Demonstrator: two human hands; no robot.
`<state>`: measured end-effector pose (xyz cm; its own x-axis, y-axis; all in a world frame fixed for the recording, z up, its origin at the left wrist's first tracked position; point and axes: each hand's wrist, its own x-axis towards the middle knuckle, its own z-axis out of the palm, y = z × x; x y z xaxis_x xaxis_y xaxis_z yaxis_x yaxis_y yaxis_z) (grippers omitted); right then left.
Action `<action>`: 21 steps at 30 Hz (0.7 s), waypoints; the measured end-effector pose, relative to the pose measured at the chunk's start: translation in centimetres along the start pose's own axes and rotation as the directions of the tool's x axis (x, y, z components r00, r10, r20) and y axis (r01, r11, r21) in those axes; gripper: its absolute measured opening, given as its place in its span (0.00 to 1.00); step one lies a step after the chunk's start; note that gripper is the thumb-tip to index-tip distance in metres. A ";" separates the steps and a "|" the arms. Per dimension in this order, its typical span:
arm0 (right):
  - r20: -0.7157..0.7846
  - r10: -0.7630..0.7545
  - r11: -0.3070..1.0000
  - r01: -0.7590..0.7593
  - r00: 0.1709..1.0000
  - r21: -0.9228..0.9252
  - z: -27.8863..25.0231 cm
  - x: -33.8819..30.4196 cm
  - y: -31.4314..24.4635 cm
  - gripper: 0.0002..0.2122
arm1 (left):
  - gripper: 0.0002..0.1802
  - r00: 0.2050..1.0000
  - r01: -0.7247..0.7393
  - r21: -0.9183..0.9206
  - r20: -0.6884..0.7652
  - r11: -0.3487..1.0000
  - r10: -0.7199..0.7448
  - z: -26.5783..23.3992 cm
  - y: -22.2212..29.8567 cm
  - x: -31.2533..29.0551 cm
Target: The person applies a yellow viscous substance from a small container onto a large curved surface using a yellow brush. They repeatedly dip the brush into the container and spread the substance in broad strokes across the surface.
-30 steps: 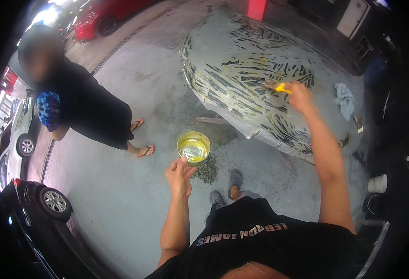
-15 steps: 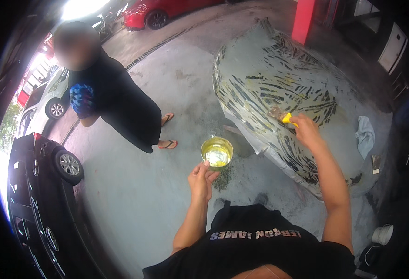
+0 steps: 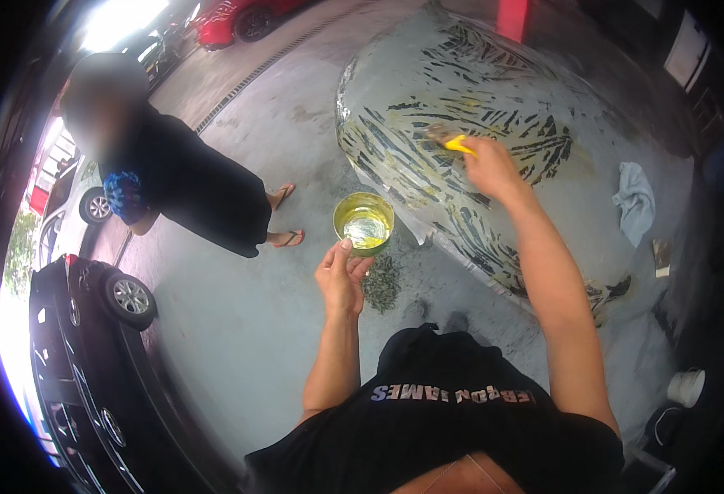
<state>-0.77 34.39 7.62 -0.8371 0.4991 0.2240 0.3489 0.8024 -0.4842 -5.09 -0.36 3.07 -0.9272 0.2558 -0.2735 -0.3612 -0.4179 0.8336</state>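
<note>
Gripping a yellow-handled flat brush (image 3: 459, 145), the right hand (image 3: 492, 169) is holding it over a broad grey, dark-streaked panel (image 3: 576, 210), bristle contact unclear. Left of the panel, the left hand (image 3: 341, 278) is clasping a round, yellow-stained metal can (image 3: 341, 221) mouth-up, presumably avoiding spills. Right arm (image 3: 555, 288) is lying nearly straight; left forearm (image 3: 331, 362) is pointing forward.

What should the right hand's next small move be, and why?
Perhaps a short stroke with the brush: the right hand holds it at the panel, among dark streaks, while the left hand holds the can nearby.
</note>
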 end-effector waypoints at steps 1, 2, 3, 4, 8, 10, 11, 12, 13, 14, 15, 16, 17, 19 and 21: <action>0.035 0.016 1.000 -0.016 0.999 0.001 1.2 0.6 -1.3 0.15 | 0.23 1.000 -0.001 0.021 0.003 1.000 0.001 -0.3 0.0 0.4; 0.077 0.035 0.999 -0.034 0.996 -0.010 2.3 0.9 -2.5 0.15 | 0.23 1.000 -0.007 0.007 -0.006 1.000 0.007 -0.7 -0.2 0.9; 0.118 0.052 0.999 -0.050 0.992 -0.020 3.1 0.8 -3.2 0.15 | 0.23 1.000 -0.013 -0.005 -0.016 1.000 0.013 -1.1 -0.3 1.7; 0.146 0.033 0.999 -0.027 0.989 -0.044 3.3 0.4 -3.3 0.15 | 0.23 0.999 -0.021 -0.017 -0.029 1.000 0.020 -1.5 -0.1 2.4; 0.279 0.054 0.981 0.001 0.959 -0.194 -0.7 -4.2 -4.5 0.15 | 0.23 0.999 -0.007 -0.075 -0.052 0.997 0.003 -3.4 0.8 3.4; 0.246 0.094 0.969 -0.032 0.965 -0.244 -4.9 -6.6 -4.3 0.15 | 0.24 1.000 0.006 -0.052 -0.022 0.999 -0.007 -3.0 1.2 4.0; 0.200 0.064 0.977 -0.021 0.978 -0.210 -4.5 -6.5 -4.5 0.15 | 0.24 1.000 0.010 -0.027 -0.019 1.000 -0.011 -3.4 1.3 4.1; 0.152 0.037 0.984 -0.010 0.988 -0.177 -4.2 -6.4 -4.7 0.15 | 0.25 1.000 0.000 -0.029 -0.019 1.000 0.000 -3.7 1.0 4.7; 0.100 0.014 0.989 0.000 0.995 -0.146 -4.0 -6.5 -4.9 0.15 | 0.26 1.000 0.014 -0.043 -0.021 0.999 -0.015 -4.1 0.7 4.6; 0.121 0.016 0.992 0.000 0.993 -0.126 -3.3 -6.5 -5.1 0.15 | 0.26 1.000 0.024 -0.049 -0.004 0.999 -0.024 -3.9 0.6 4.9; 0.133 0.022 0.994 -0.008 0.991 -0.107 -1.7 -6.6 -5.5 0.15 | 0.27 0.999 0.037 -0.052 0.023 0.998 -0.035 -3.4 0.6 5.2; 0.144 0.027 0.996 -0.014 0.989 -0.087 -0.1 -6.4 -5.9 0.15 | 0.27 0.999 0.037 -0.045 0.026 0.998 -0.036 -2.9 0.7 5.5; 0.161 0.025 0.998 -0.014 0.987 -0.068 0.7 -6.2 -6.1 0.15 | 0.27 0.999 0.038 -0.042 0.021 0.998 -0.037 -2.6 0.9 5.5; 0.205 0.097 0.986 -0.066 0.974 -0.155 -0.4 -7.8 -5.8 0.14 | 0.27 0.999 0.036 -0.026 0.025 0.999 -0.035 -2.3 1.2 5.4; 0.165 0.143 0.981 -0.117 0.976 -0.158 -2.7 -9.2 -4.8 0.14 | 0.28 1.000 0.018 -0.015 0.016 1.000 -0.018 -2.9 1.8 5.5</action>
<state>6.36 26.86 10.16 -0.8367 0.5475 0.0099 0.5062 0.7801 -0.3677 -11.10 -2.23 1.65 -0.9189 0.2773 -0.2806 -0.3794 -0.4264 0.8212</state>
